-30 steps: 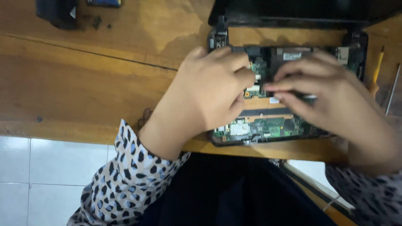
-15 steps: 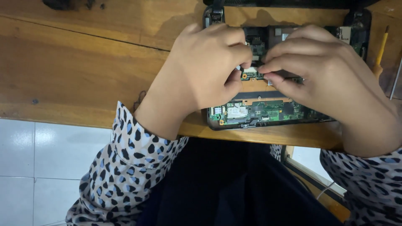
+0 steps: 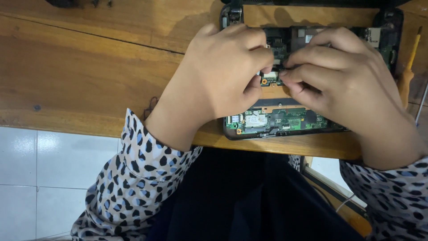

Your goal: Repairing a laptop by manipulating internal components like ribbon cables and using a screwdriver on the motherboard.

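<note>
While both hands meet over the opened laptop [image 3: 285, 120] at the bench [image 3: 89, 67] edge, the left hand [image 3: 223, 76] curls, its grip pinched on a small part of the green board [image 3: 272, 80] — which part, I cannot tell. The right hand [image 3: 343, 76] pinches there too, fingertips touching. A yellow screwdriver [image 3: 410, 67] lies just right.

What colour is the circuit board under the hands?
Green, seen in the head view: the circuit board in the opened device.
</note>
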